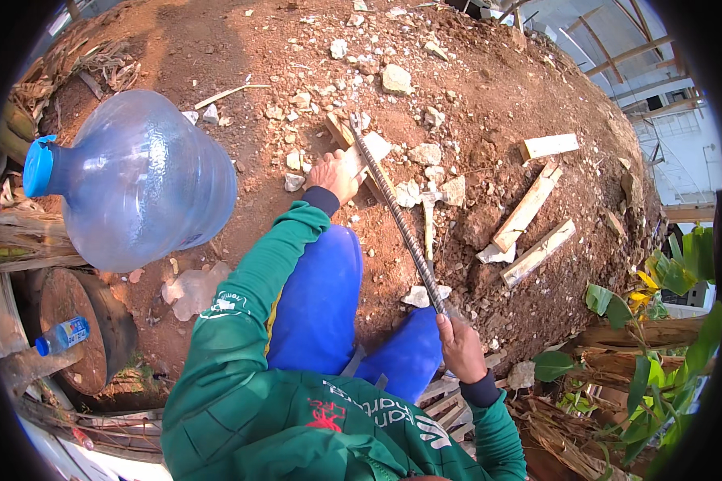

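Observation:
My left hand [333, 174] grips a small pale block [373, 148] on a wooden piece [338, 132] lying on the dirt. My right hand [461, 346] is closed around the lower end of a long ridged steel bar [403, 232], which slants up across the scene, its far tip beside the pale block and the wood. A claw hammer [428, 220] lies among pale stones [423, 155], just right of the bar. My knees in blue trousers show below.
A large translucent blue water jug [148, 184] lies at the left, above a small bottle [66, 335] on a round wooden piece [76, 369]. Short planks [526, 204] lie at the right. Green plants [634, 361] and dry stalks border the lower right; a white structure with poles stands upper right.

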Demonstrator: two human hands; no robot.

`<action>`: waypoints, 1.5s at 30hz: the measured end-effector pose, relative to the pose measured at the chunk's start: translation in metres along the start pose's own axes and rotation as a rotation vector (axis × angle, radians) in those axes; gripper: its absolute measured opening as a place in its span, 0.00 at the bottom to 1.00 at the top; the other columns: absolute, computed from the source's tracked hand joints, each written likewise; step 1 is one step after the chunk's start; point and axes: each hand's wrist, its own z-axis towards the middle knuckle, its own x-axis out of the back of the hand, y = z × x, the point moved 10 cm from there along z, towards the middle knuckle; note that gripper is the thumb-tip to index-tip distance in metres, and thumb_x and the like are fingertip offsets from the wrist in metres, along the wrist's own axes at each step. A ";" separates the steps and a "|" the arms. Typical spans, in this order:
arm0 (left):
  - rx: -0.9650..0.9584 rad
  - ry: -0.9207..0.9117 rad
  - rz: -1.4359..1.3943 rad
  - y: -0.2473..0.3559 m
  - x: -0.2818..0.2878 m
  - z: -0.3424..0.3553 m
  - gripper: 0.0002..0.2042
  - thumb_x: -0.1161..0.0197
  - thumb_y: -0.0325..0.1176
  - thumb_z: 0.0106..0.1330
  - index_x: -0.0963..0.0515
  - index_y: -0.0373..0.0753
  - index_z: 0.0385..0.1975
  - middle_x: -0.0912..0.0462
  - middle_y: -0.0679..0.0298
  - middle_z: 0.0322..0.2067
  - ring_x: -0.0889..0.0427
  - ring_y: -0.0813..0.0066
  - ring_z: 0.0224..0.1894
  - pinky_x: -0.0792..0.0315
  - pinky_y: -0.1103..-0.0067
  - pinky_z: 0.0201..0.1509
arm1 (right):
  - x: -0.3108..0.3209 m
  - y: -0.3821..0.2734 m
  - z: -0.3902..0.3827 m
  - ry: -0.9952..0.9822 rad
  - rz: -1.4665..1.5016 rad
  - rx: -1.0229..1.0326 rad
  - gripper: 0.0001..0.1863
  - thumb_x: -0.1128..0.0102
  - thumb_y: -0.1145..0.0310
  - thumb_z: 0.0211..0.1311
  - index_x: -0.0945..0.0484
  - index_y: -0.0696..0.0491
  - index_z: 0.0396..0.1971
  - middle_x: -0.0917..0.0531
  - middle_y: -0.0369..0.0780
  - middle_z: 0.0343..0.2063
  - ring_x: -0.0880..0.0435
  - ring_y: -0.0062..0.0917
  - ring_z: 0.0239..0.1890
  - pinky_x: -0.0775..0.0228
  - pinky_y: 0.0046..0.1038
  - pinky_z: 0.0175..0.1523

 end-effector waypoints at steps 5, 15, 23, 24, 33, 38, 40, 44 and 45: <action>-0.015 -0.030 0.102 0.010 0.007 0.012 0.28 0.31 0.51 0.58 0.31 0.34 0.46 0.22 0.45 0.44 0.20 0.45 0.49 0.23 0.57 0.51 | 0.050 -0.012 0.022 -0.047 -0.074 -0.005 0.28 0.50 0.51 0.75 0.27 0.62 0.25 0.27 0.56 0.17 0.28 0.57 0.22 0.37 0.45 0.27; 0.047 -0.006 -0.049 -0.036 -0.024 0.008 0.29 0.29 0.46 0.57 0.36 0.35 0.47 0.26 0.44 0.48 0.24 0.45 0.53 0.26 0.56 0.51 | -0.022 0.052 0.061 0.164 -0.272 0.128 0.21 0.43 0.54 0.71 0.27 0.58 0.29 0.22 0.57 0.17 0.21 0.58 0.25 0.30 0.52 0.29; -0.114 0.075 -0.205 -0.037 -0.019 -0.001 0.23 0.38 0.49 0.67 0.32 0.32 0.46 0.28 0.49 0.44 0.25 0.49 0.49 0.26 0.61 0.48 | -0.062 0.087 0.061 0.193 -0.190 0.123 0.22 0.43 0.52 0.71 0.24 0.57 0.29 0.22 0.57 0.18 0.21 0.58 0.24 0.32 0.53 0.28; -0.182 0.065 -0.336 -0.044 -0.010 0.003 0.22 0.41 0.48 0.70 0.30 0.32 0.45 0.28 0.48 0.44 0.25 0.51 0.49 0.26 0.62 0.49 | -0.060 0.087 0.060 0.197 -0.187 0.132 0.22 0.43 0.51 0.71 0.24 0.58 0.29 0.22 0.57 0.18 0.21 0.58 0.24 0.32 0.53 0.28; -0.003 0.474 -0.575 -0.093 0.050 0.193 0.17 0.50 0.43 0.73 0.22 0.35 0.42 0.19 0.45 0.41 0.22 0.46 0.47 0.30 0.61 0.55 | -0.054 0.092 0.063 0.085 -0.150 -0.009 0.24 0.45 0.48 0.71 0.22 0.58 0.36 0.20 0.61 0.24 0.19 0.59 0.33 0.30 0.54 0.37; 0.083 0.367 -0.399 -0.102 0.004 0.218 0.17 0.51 0.45 0.72 0.20 0.38 0.40 0.17 0.50 0.43 0.21 0.50 0.50 0.30 0.61 0.56 | -0.054 0.095 0.073 0.083 -0.181 0.037 0.22 0.43 0.48 0.69 0.22 0.56 0.35 0.20 0.56 0.20 0.20 0.57 0.25 0.30 0.51 0.29; 0.076 0.406 -0.343 -0.105 0.005 0.216 0.17 0.50 0.45 0.72 0.21 0.38 0.38 0.17 0.50 0.42 0.21 0.51 0.49 0.30 0.61 0.56 | -0.050 0.095 0.079 0.126 -0.232 0.099 0.20 0.42 0.50 0.70 0.23 0.55 0.33 0.21 0.53 0.17 0.20 0.53 0.21 0.31 0.49 0.25; 0.085 0.410 -0.408 -0.105 0.010 0.215 0.15 0.47 0.43 0.71 0.21 0.37 0.39 0.17 0.47 0.41 0.21 0.47 0.48 0.29 0.59 0.55 | -0.050 0.099 0.084 0.163 -0.243 0.154 0.21 0.43 0.50 0.70 0.27 0.54 0.28 0.22 0.51 0.16 0.21 0.52 0.20 0.32 0.48 0.24; 0.098 0.411 -0.404 -0.103 0.012 0.214 0.15 0.47 0.43 0.71 0.21 0.37 0.39 0.17 0.46 0.41 0.21 0.47 0.48 0.29 0.59 0.54 | -0.048 0.097 0.084 0.191 -0.219 0.176 0.21 0.43 0.50 0.70 0.27 0.54 0.28 0.22 0.51 0.16 0.21 0.52 0.19 0.33 0.48 0.23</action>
